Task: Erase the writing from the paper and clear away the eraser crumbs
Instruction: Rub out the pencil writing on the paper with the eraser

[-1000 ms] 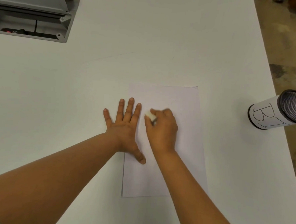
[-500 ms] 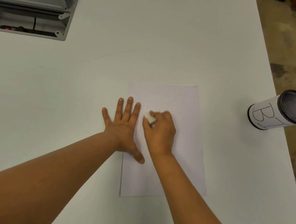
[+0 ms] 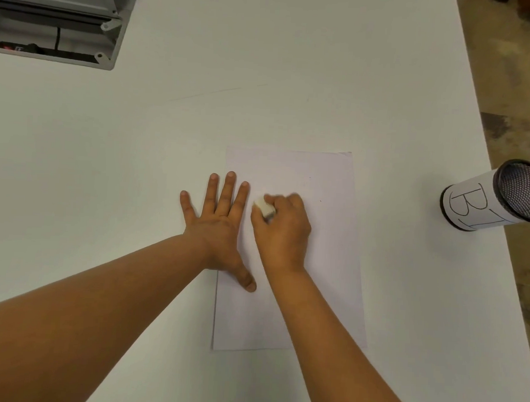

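White table (image 3: 295, 64), paper (image 3: 331, 265), cup (image 3: 472, 208).

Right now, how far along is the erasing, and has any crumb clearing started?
Done: most of the paper looks blank; only a few faint specks show near its upper right. In hand: the left hand presses flat across the sheet's left edge while the right hand grips the eraser, tip on the paper's upper middle. Left: finishing that spot, then clearing crumbs; none are plainly visible yet, and no sweeping shows.
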A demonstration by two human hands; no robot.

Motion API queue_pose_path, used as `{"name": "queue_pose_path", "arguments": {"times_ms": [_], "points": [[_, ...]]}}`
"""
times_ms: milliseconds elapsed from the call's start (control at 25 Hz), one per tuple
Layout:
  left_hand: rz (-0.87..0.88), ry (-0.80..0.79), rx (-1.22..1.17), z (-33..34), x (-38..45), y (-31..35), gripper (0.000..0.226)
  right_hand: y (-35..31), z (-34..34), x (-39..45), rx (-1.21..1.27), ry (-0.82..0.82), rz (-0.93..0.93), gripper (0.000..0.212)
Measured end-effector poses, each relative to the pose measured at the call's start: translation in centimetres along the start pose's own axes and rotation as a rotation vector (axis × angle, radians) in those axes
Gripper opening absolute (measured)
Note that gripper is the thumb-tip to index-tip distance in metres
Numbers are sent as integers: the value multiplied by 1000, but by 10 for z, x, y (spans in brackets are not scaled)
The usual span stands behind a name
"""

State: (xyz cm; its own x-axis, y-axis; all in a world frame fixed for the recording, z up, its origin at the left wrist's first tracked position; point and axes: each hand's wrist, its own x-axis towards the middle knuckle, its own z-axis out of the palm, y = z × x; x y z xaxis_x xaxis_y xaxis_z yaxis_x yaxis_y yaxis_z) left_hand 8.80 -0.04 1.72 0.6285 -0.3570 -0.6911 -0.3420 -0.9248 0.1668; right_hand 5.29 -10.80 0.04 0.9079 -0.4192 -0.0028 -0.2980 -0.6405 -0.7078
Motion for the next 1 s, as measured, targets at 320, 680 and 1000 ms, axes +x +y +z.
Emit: {"name": "queue_pose_path", "arguments": {"times_ms": [320,680,1000], "points": [[8,7,-12,1,-1,-1,159,22,-16,-60,-9,22,34,28],[-1,-8,12,-1,-1,0,159,2,-1,2,-26,-5,2,24],[10,-14,-10,-1,-1,-1,159,14,-8,-32,-3,39,2,25]]}}
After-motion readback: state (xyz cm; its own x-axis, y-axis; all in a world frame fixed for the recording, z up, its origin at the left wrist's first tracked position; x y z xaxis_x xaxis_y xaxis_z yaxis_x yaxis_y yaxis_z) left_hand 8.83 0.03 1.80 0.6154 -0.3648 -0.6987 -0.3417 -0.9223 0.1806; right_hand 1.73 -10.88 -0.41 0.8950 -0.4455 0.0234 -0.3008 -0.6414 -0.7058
